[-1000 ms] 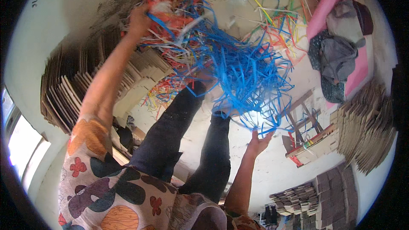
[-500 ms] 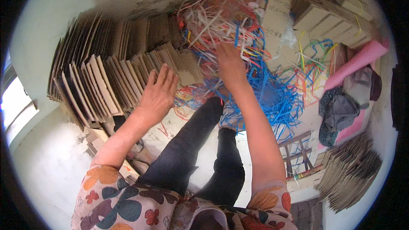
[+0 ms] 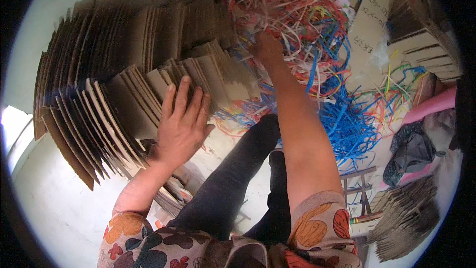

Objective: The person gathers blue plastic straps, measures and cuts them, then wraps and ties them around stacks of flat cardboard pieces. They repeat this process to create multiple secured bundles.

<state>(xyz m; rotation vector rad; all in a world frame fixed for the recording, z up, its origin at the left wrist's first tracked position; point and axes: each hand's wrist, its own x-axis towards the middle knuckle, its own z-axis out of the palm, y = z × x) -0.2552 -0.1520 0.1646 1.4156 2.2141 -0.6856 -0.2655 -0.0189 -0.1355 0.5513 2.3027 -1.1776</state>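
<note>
cardboard sheets (image 3: 131,94): brown, standing on edge in packed rows to the person's left
left hand (image 3: 182,126): back up over the nearer row, fingers extended and slightly spread, gripping nothing i can see; whether it touches is unclear
right hand (image 3: 267,48): stretched out at the edge of the plastic straps (image 3: 317,25); fingers too dim to tell how far apart they are, or what they hold
plastic straps: tangled red, white and yellow beyond, blue heaped right of the forearm
</note>
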